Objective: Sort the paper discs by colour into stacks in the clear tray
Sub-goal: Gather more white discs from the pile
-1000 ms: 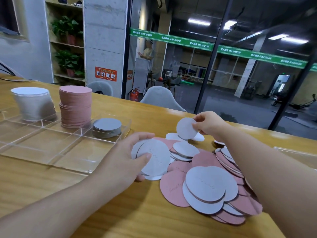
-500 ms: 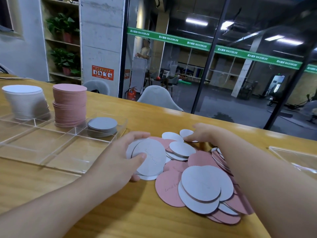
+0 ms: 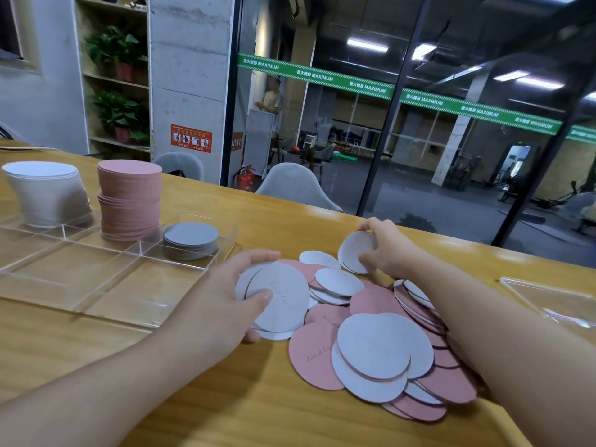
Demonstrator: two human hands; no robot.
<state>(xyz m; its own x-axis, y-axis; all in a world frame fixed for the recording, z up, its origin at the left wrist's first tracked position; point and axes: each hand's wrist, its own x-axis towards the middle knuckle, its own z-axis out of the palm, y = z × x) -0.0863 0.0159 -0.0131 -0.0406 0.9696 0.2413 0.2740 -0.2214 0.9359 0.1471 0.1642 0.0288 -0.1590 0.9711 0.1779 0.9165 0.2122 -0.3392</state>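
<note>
Left hand [image 3: 222, 304] is gripping a few grey discs [image 3: 279, 300] at once, thumb lying on the top one and fingers curling round the far edge, so it's pinching a little bundle just above the table [image 3: 225, 408]. Right hand [image 3: 385, 250] is pinching a single small grey disc [image 3: 356, 251], thumb on the near face and fingers over the top edge, tilting it up off the pile.

Between and below the two grips the loose pile [image 3: 380, 346] is sitting there, pink and grey discs overlapping every which way, spreading down under the right forearm. Some pink ones have handwriting on them, too small to read.

Left of the left hand's bundle the clear tray [image 3: 106, 285] is lying flat. Its nearest back compartment is holding a short grey stack [image 3: 190, 240], just beside the left fingertips. Further left a tall pink stack [image 3: 129, 201] is leaning a bit, and beyond that there's a white stack [image 3: 45, 193]. The front compartments are showing only bare plastic.

Off to the right of the right arm another clear tray [image 3: 554, 298] is peeking in at the edge.
</note>
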